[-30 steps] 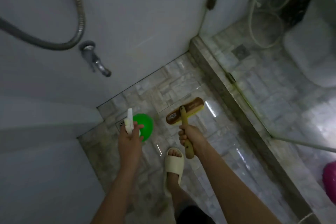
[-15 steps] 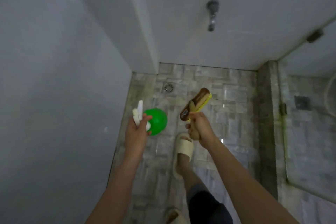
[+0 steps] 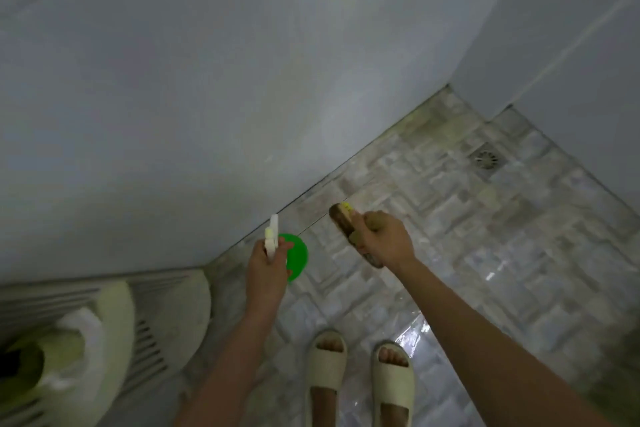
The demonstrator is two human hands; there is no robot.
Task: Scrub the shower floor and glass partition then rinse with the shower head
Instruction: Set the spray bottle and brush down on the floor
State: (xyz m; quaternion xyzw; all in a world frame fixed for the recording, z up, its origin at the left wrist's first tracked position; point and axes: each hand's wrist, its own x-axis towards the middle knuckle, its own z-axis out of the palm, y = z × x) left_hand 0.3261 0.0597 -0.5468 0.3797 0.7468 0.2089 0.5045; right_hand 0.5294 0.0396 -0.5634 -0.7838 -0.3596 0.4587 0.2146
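Left hand (image 3: 265, 265) wraps the spray bottle (image 3: 297, 255), right hand (image 3: 386, 241) grips the brush (image 3: 341, 220); the floor (image 3: 502, 253) likely wants spraying before firm scrubbing.

Dim, greyish light is falling flatly over everything, with white glare gleaming off the wet floor tiles (image 3: 414, 331). The ribbed bin (image 3: 114, 322) at lower left is smearing with motion blur.

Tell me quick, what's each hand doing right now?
Left hand: grips the green spray bottle.
Right hand: grips the wooden scrub brush.
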